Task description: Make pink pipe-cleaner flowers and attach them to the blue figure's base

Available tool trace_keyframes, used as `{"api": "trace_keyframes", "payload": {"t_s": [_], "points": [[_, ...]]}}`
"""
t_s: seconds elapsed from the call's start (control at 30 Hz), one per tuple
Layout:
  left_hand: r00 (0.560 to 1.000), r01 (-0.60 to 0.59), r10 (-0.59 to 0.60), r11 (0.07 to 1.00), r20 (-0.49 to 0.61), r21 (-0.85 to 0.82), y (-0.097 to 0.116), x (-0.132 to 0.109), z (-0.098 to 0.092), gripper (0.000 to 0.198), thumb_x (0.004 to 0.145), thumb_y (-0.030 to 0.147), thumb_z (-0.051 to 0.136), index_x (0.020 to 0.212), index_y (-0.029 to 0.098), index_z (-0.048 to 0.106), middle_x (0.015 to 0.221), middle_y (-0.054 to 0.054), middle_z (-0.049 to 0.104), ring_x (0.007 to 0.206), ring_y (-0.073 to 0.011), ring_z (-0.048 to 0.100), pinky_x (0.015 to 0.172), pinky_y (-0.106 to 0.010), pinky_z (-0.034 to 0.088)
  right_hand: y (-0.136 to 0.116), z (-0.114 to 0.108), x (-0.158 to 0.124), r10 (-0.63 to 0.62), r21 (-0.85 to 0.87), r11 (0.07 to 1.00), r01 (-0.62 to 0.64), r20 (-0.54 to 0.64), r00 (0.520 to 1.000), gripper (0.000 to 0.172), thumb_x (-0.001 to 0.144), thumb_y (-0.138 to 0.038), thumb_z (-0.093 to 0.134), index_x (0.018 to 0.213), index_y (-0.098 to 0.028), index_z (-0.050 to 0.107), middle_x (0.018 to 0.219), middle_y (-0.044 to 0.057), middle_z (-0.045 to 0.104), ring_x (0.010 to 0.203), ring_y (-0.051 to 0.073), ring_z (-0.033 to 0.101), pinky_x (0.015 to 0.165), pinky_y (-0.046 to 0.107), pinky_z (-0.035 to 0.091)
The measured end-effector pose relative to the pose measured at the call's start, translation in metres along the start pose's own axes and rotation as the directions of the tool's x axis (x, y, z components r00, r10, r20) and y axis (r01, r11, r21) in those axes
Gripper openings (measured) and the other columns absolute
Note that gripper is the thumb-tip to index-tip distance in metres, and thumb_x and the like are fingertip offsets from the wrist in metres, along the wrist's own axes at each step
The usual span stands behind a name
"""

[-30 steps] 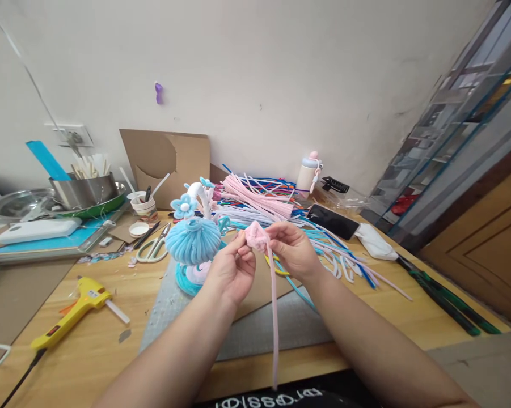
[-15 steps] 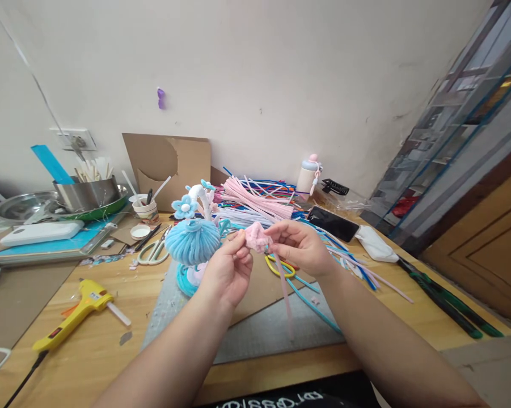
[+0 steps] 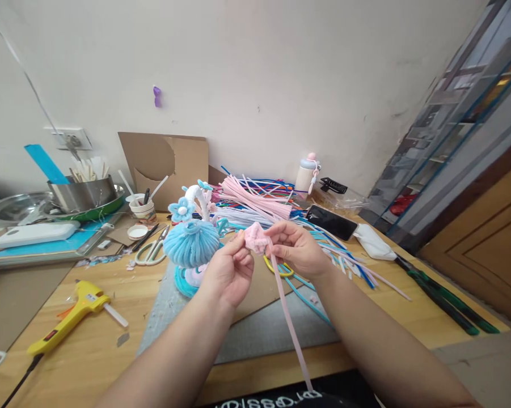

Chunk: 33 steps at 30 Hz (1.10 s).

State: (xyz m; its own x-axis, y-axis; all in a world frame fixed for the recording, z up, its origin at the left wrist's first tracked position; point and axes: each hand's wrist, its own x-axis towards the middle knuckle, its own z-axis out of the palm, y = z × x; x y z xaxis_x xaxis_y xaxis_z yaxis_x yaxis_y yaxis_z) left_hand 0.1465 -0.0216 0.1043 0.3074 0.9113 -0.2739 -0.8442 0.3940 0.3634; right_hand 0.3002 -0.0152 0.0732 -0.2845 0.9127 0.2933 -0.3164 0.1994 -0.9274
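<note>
Between my two hands is a small pink fuzzy flower-like piece (image 3: 256, 238) bent from pipe cleaner. My left hand (image 3: 231, 272) pinches its left edge with thumb and fingertips. My right hand (image 3: 300, 249) is closed on its right side, where a long pink pipe cleaner (image 3: 288, 317) hangs down toward the table's front edge. Just left of my left hand stands a pipe-cleaner lamp shape with a round blue shade (image 3: 191, 243), a white curved stem and blue flowers. Its base is partly hidden by my left wrist. Yellow-handled scissors (image 3: 286, 270) lie under my right hand, mostly covered.
A yellow glue gun (image 3: 70, 314) and white-handled scissors (image 3: 152, 249) lie at left. Behind my hands is a pile of coloured pipe cleaners (image 3: 255, 198). A phone (image 3: 332, 221), a bottle (image 3: 306, 175) and green-handled cutters (image 3: 444, 297) are at right. A grey mat (image 3: 281, 334) lies beneath.
The hanging pink pipe cleaner now reaches lower and nearer to me. The pink piece has turned slightly in my fingers. The whole view has shifted a little.
</note>
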Motion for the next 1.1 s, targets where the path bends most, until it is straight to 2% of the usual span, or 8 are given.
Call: {"api": "trace_keyframes", "payload": {"t_s": [0.1, 0.27, 0.47, 0.6, 0.8, 1.1], "points": [[1.0, 0.006, -0.006, 1.0, -0.004, -0.011, -0.001, 0.001, -0.001, 0.024, 0.093, 0.006, 0.04, 0.074, 0.009, 0.052, 0.051, 0.009, 0.037, 0.032, 0.0024, 0.033, 0.031, -0.008, 0.026, 0.006, 0.004, 0.002, -0.041, 0.031, 0.999, 0.043, -0.06, 0.997, 0.026, 0.064, -0.031, 0.081, 0.084, -0.022, 0.066, 0.069, -0.002, 0.065, 0.055, 0.01, 0.056, 0.047, 0.02, 0.04], [1.0, 0.019, -0.019, 0.999, -0.017, -0.029, -0.004, 0.002, -0.001, 0.024, 0.093, 0.006, 0.039, 0.073, 0.01, 0.052, 0.05, 0.009, 0.036, 0.032, 0.002, 0.034, 0.032, -0.008, 0.027, 0.021, 0.009, 0.006, -0.261, -0.005, 0.965, 0.264, -0.152, 0.953, 0.02, 0.062, -0.032, 0.081, 0.078, -0.026, 0.07, 0.083, 0.0, 0.061, 0.076, 0.014, 0.058, 0.067, 0.028, 0.049], [0.999, 0.042, -0.043, 0.998, -0.016, -0.045, -0.007, 0.002, 0.003, 0.025, 0.094, 0.008, 0.039, 0.073, 0.01, 0.052, 0.049, 0.009, 0.035, 0.032, 0.0018, 0.034, 0.031, -0.008, 0.027, 0.032, 0.01, 0.011, -0.362, -0.074, 0.932, 0.354, -0.184, 0.914, 0.018, 0.065, -0.037, 0.079, 0.078, -0.029, 0.071, 0.083, 0.001, 0.061, 0.081, 0.017, 0.057, 0.079, 0.034, 0.048], [0.998, 0.058, -0.059, 0.997, -0.016, -0.048, -0.008, 0.002, 0.002, 0.027, 0.095, 0.009, 0.038, 0.072, 0.01, 0.051, 0.048, 0.009, 0.034, 0.032, 0.0013, 0.034, 0.032, -0.008, 0.028, 0.032, 0.008, 0.011, -0.374, -0.077, 0.927, 0.366, -0.166, 0.913, 0.019, 0.066, -0.037, 0.079, 0.083, -0.032, 0.073, 0.083, 0.0, 0.061, 0.081, 0.016, 0.057, 0.075, 0.032, 0.047], [0.997, 0.08, -0.08, 0.996, 0.006, -0.047, -0.011, 0.001, -0.002, 0.026, 0.093, 0.006, 0.039, 0.071, 0.01, 0.051, 0.05, 0.008, 0.036, 0.033, 0.0013, 0.034, 0.032, -0.008, 0.028, 0.032, 0.005, 0.008, -0.338, -0.044, 0.941, 0.335, -0.152, 0.929, 0.015, 0.065, -0.034, 0.08, 0.079, -0.034, 0.074, 0.082, -0.001, 0.054, 0.076, 0.014, 0.054, 0.069, 0.031, 0.047], [0.997, 0.07, -0.072, 0.997, -0.041, -0.044, -0.015, -0.002, -0.002, 0.027, 0.092, 0.006, 0.043, 0.067, 0.011, 0.05, 0.047, 0.009, 0.032, 0.032, 0.0006, 0.033, 0.032, -0.008, 0.028, 0.034, 0.006, 0.005, -0.302, -0.012, 0.953, 0.303, -0.132, 0.944, 0.012, 0.064, -0.028, 0.081, 0.073, -0.032, 0.074, 0.076, -0.003, 0.049, 0.07, 0.012, 0.051, 0.067, 0.031, 0.047]]}}
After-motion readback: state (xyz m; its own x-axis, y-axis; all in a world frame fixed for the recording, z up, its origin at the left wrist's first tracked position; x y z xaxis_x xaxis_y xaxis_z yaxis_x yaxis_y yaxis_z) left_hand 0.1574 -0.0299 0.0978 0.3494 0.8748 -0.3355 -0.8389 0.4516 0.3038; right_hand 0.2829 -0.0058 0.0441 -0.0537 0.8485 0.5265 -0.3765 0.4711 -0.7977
